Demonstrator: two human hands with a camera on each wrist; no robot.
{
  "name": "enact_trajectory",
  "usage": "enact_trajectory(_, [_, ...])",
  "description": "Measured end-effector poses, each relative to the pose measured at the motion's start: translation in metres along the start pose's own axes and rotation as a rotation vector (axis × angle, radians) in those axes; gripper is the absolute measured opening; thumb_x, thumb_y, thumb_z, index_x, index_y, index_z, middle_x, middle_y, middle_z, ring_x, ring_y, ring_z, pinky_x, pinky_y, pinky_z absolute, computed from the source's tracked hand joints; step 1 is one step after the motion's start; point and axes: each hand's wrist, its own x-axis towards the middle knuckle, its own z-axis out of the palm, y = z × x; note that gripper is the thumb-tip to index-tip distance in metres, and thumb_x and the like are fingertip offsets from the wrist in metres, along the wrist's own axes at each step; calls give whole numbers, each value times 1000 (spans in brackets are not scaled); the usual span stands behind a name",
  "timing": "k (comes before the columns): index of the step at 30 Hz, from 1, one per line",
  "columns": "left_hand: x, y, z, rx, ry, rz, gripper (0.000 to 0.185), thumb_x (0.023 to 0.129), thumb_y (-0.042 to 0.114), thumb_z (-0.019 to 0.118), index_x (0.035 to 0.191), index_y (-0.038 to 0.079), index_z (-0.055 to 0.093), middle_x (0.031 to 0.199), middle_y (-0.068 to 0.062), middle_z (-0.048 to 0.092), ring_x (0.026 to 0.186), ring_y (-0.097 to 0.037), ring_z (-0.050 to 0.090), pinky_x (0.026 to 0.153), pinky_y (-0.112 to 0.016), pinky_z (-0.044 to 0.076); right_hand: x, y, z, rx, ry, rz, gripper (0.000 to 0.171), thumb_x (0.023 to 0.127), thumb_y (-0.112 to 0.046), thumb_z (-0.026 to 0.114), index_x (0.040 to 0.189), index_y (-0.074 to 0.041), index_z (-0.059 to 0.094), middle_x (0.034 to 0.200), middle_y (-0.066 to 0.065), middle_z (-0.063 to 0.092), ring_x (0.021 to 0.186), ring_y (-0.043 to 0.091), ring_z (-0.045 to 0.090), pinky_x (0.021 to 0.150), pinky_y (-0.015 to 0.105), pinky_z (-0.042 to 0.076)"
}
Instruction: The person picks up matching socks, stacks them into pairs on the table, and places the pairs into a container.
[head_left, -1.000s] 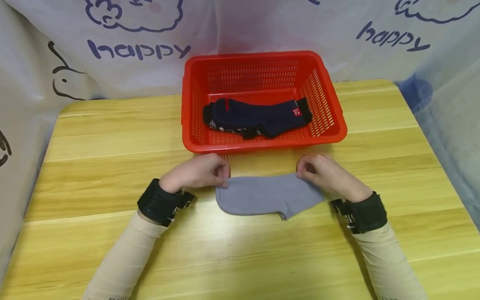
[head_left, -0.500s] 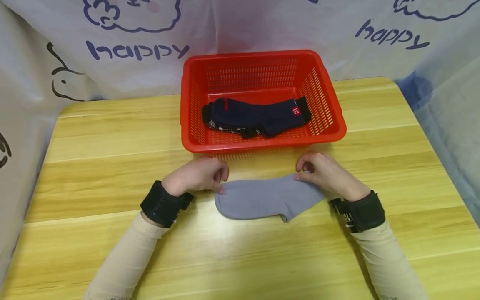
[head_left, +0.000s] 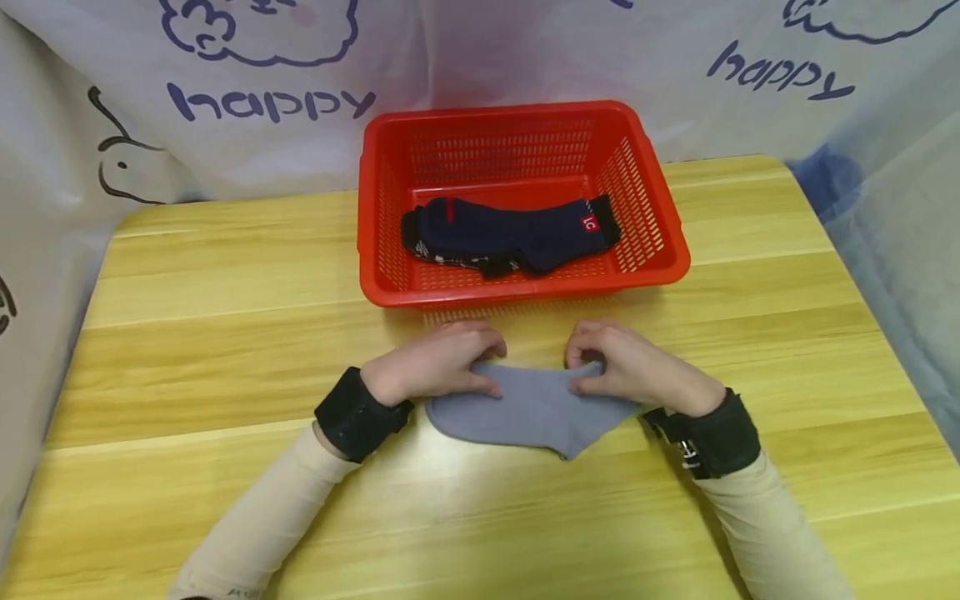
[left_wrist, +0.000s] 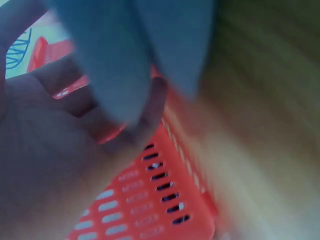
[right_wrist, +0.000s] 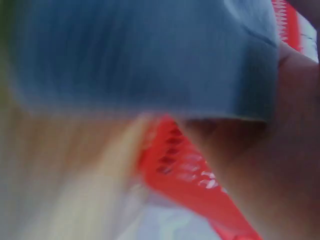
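A plain grey sock (head_left: 528, 408) lies sideways in front of the basket, its toe to the left and its heel pointing toward me. My left hand (head_left: 438, 362) pinches its far edge near the toe half, thumb on top. Toward the cuff, my right hand (head_left: 630, 367) pinches the same far edge. Both wrist views show the sock blurred and close: the grey fabric (left_wrist: 110, 60) hangs by the left fingers, and the sock (right_wrist: 150, 60) covers much of the right view. Fingers under the cloth are partly hidden.
Just beyond my hands stands a red plastic basket (head_left: 525, 292) with slotted walls. Inside lie dark socks, a navy sock (head_left: 510, 233) with a red label on top of a black patterned one. The wooden table (head_left: 225, 333) meets a printed white cloth (head_left: 277, 150) behind.
My left hand has slid right along the sock from its toe end. The right hand has shifted slightly left and nearer, so the hands are closer together. The sock has moved slightly toward me.
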Motion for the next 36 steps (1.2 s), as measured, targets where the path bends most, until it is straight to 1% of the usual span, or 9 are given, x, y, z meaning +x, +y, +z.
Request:
enact_trajectory(5, [3, -1, -2, -89, -37, 95, 19, 88, 31, 73, 101, 18, 68, 95, 5, 65, 83, -9, 59, 77, -24, 48, -5, -26, -13, 89, -18, 14, 20, 81, -9, 76, 86, -21, 60, 81, -10, 61, 77, 5, 56, 75, 22, 46])
enact_trajectory(8, [3, -1, -8, -159, -90, 154, 10, 91, 27, 70, 91, 21, 62, 80, 10, 57, 70, -5, 52, 66, -20, 41, -12, -39, -28, 75, 1, 11, 20, 82, -9, 76, 88, -21, 61, 82, -11, 63, 80, 3, 61, 77, 23, 51])
enact_trajectory(11, [-3, 4, -20, -213, -127, 190, 10, 93, 25, 67, 92, 20, 58, 75, 9, 50, 67, -5, 48, 64, -20, 37, -16, -48, -46, 25, 25, -41, 20, 83, -11, 78, 90, -19, 61, 83, -12, 66, 82, 4, 66, 77, 25, 53])
enact_trajectory(15, [-16, 12, -51, -213, -126, 220, 7, 95, 23, 65, 100, 19, 60, 80, 8, 52, 72, -6, 50, 68, -22, 40, -13, -57, -75, -20, 39, -104, 22, 81, -9, 79, 94, -17, 63, 88, -11, 70, 85, 5, 69, 78, 26, 56])
enact_trajectory(19, [-22, 16, -93, -176, -90, 227, 11, 96, 19, 63, 106, 18, 64, 91, 5, 60, 83, -8, 55, 75, -27, 45, -4, -62, -106, -42, 26, -73, 24, 83, -5, 75, 102, -17, 66, 94, -8, 72, 83, 3, 64, 78, 22, 55])
enact_trajectory(23, [-15, 14, -142, -119, -76, 157, 11, 95, 17, 62, 106, 18, 67, 96, 2, 64, 88, -12, 57, 80, -30, 47, 17, -61, -137, -14, 23, 7, 23, 87, -3, 70, 106, -17, 68, 101, -4, 72, 84, 5, 60, 79, 15, 49])
enact_trajectory(28, [10, -2, -196, -32, -113, -43, 15, 98, 19, 58, 110, 16, 66, 106, -4, 63, 94, -17, 57, 82, -30, 46, 57, -45, -167, 35, 18, 88, 18, 92, -12, 67, 110, -11, 70, 99, 1, 69, 83, 11, 58, 75, 16, 47])
enact_trajectory(31, [31, -19, -213, -20, -140, -169, 21, 100, 23, 54, 117, 14, 63, 113, -7, 60, 99, -20, 55, 86, -30, 46, 85, -28, -179, 78, -35, 183, 25, 95, -18, 63, 117, -8, 68, 103, 4, 66, 88, 19, 55, 74, 20, 47])
enact_trajectory(36, [63, -48, -224, -17, -186, -341, 35, 100, 30, 53, 131, 13, 57, 121, -8, 57, 105, -22, 55, 88, -28, 46, 123, 3, -186, 179, -149, 370, 38, 97, -24, 59, 131, -6, 60, 125, 10, 53, 107, 24, 50, 81, 21, 51])
